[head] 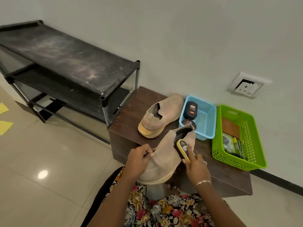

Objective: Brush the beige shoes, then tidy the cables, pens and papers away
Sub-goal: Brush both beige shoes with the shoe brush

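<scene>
My left hand [139,159] grips the toe end of a beige shoe [165,154] held above the near edge of a low brown table [127,120]. My right hand [196,167] holds a yellow-backed shoe brush [182,149] with its bristles against the shoe's side, near the opening. The second beige shoe [161,115] lies on the table behind it, toe pointing toward the wall. A green basket [255,140] at the table's right holds pens, a brown booklet and small items.
A blue basket [206,118] with a black polish bottle [191,110] and a polish tin stands between the far shoe and the green basket. A dusty black shoe rack [68,63] stands left. Yellow papers [5,126] lie on the tiled floor. A wall socket [246,86] is behind.
</scene>
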`<control>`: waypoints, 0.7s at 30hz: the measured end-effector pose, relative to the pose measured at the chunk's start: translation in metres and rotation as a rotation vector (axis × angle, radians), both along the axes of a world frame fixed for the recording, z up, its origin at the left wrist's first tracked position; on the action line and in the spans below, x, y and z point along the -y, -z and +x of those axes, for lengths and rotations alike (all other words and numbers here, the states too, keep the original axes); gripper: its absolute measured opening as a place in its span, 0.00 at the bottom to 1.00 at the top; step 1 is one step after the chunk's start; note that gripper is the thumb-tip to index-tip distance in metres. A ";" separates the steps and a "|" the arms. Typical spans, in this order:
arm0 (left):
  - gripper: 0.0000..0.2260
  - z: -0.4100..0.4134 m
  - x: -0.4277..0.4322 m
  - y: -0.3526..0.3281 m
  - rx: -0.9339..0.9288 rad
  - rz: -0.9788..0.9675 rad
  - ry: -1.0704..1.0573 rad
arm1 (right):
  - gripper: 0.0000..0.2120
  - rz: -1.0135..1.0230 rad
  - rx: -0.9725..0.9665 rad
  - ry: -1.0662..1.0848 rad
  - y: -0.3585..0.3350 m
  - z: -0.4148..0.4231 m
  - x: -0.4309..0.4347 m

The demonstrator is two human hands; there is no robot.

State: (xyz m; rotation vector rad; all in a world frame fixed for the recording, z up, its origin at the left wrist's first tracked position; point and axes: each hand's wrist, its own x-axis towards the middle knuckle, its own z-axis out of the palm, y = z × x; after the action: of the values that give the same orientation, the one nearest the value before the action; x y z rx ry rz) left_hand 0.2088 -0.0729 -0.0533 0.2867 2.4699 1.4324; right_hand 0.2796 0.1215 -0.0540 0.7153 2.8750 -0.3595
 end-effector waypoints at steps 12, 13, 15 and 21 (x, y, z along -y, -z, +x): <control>0.16 -0.014 -0.002 -0.022 0.161 -0.078 0.006 | 0.28 -0.199 -0.018 -0.189 -0.021 0.060 0.082; 0.16 -0.012 -0.003 -0.024 0.174 -0.073 0.017 | 0.27 -0.182 0.012 -0.068 -0.020 0.053 0.065; 0.16 -0.006 -0.007 -0.026 0.204 -0.037 0.005 | 0.27 -0.144 0.028 0.069 -0.023 0.047 0.050; 0.17 0.004 -0.020 -0.037 0.262 0.036 -0.148 | 0.38 -0.227 0.005 -0.196 -0.052 0.083 0.116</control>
State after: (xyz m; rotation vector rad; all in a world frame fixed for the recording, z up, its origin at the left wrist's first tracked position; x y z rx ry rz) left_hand 0.2131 -0.0528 -0.0163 -0.0760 2.2941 1.4678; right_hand 0.3624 0.0050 -0.0019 0.3909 2.8049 -0.6412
